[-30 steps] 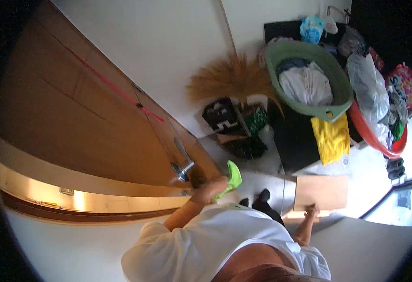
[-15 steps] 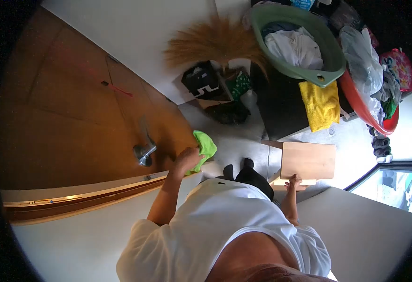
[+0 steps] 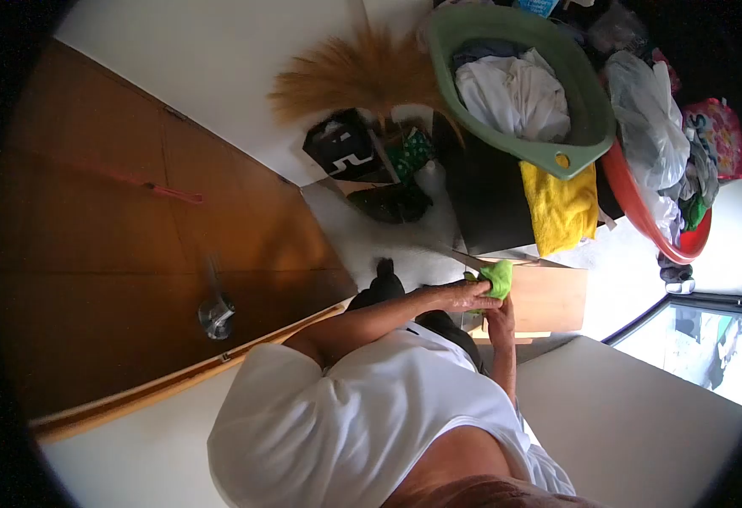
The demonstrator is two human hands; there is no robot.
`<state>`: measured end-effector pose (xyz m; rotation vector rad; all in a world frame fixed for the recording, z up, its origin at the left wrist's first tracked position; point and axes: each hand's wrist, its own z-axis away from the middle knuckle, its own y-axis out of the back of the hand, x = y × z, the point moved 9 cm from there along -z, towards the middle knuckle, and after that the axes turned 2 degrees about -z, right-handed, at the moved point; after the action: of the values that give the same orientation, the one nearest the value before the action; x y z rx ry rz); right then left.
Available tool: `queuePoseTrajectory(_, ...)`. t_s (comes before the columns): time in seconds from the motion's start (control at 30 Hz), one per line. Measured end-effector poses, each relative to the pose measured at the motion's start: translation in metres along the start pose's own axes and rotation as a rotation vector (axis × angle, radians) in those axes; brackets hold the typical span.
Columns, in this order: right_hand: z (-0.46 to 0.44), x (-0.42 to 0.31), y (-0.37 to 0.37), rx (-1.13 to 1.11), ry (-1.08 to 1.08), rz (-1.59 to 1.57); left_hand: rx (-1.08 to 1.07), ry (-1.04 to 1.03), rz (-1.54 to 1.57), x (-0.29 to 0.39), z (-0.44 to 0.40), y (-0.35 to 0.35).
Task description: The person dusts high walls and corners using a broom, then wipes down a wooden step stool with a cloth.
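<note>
The green cloth (image 3: 498, 278) is bunched up in front of the person, a little right of the body, where the two hands meet. The left hand (image 3: 462, 296) reaches across from the side, its fingers pressed together and pinching the cloth near its lower edge. The right hand (image 3: 500, 320) comes up from below, just under the cloth and touching or very near the left hand; its fingertips are partly hidden, so I cannot tell whether they pinch the cloth too.

Behind the hands shows a pale wooden board (image 3: 553, 296). Down to the left, a dark-covered foot (image 3: 384, 267) stands on the grey floor (image 3: 324, 212). Beyond the board is a black worktop (image 3: 485, 195), with a yellow cloth (image 3: 562, 207) hanging over its edge. Above the yellow cloth sits the green tub (image 3: 587, 152), holding white laundry (image 3: 515, 97). Beside it, a red tub (image 3: 634, 199) carries a plastic bag (image 3: 646, 118) and more clothes, with a pink pack (image 3: 717, 135) near them.

Left of the worktop, a broom (image 3: 362, 76) spreads its bristles against the wall above a black bag (image 3: 346, 148). Farther left is a brown door (image 3: 91, 237) with a metal handle (image 3: 216, 315).
</note>
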<state>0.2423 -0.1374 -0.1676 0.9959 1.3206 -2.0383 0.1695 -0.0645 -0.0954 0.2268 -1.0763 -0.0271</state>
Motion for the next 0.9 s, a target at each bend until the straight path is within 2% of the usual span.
queuePoseTrajectory(0.03,0.002,-0.001,0.016,0.090,-0.022,0.076,-0.056,-0.024,-0.068,0.001,-0.007,-0.001)
queuePoseTrajectory(0.1,0.007,-0.010,0.046,0.266,-0.062,0.232,-0.040,-0.119,0.023,-0.011,-0.018,0.017)
queuePoseTrajectory(0.17,0.024,-0.038,0.058,0.550,-0.012,0.170,0.027,-0.258,0.178,-0.057,-0.035,0.051)
queuePoseTrajectory(0.2,0.026,-0.035,0.081,0.577,0.035,0.155,0.084,-0.248,0.266,-0.097,-0.046,0.074)
queuePoseTrajectory(0.23,0.029,-0.031,0.106,0.605,0.082,0.142,0.171,-0.139,0.337,-0.167,-0.070,0.096)
queuePoseTrajectory(0.27,0.033,-0.022,0.119,0.696,0.006,0.195,0.226,0.169,0.437,-0.162,-0.040,0.144)
queuePoseTrajectory(0.3,0.037,-0.015,0.130,0.787,-0.071,0.251,0.289,0.217,0.593,-0.194,-0.040,0.180)
queuePoseTrajectory(0.33,0.045,-0.007,0.144,0.880,-0.146,0.308,0.414,0.236,0.716,-0.231,-0.047,0.218)
queuePoseTrajectory(0.37,0.051,0.021,0.181,0.849,-0.280,0.381,0.576,0.201,0.886,-0.258,-0.047,0.259)
queuePoseTrajectory(0.4,0.088,0.043,0.224,1.188,-0.398,0.529,0.603,0.154,1.021,-0.281,-0.054,0.296)
queuePoseTrajectory(0.43,0.097,0.048,0.223,1.262,-0.486,0.592,0.778,0.119,1.110,-0.308,-0.055,0.334)
queuePoseTrajectory(0.5,0.140,0.097,0.326,1.158,-0.462,0.906,1.008,0.172,1.216,-0.346,-0.057,0.400)
queuePoseTrajectory(0.53,0.147,0.097,0.321,1.138,-0.489,0.917,1.066,0.168,1.254,-0.360,-0.063,0.426)
queuePoseTrajectory(0.57,0.155,0.107,0.306,1.119,-0.521,0.925,1.120,0.175,1.297,-0.375,-0.069,0.453)
queuePoseTrajectory(0.63,0.112,0.076,0.205,0.749,-0.692,1.710,1.176,0.178,1.391,-0.406,-0.087,0.494)
queuePoseTrajectory(0.67,0.103,0.086,0.185,0.451,-0.719,1.769,1.197,0.180,1.431,-0.415,-0.093,0.507)
queuePoseTrajectory(0.73,0.097,0.099,0.151,0.309,-0.771,1.593,1.233,0.179,1.500,-0.432,-0.101,0.527)
queuePoseTrajectory(0.9,0.091,0.127,0.120,0.544,-0.926,0.650,1.292,0.159,1.616,-0.459,-0.110,0.545)
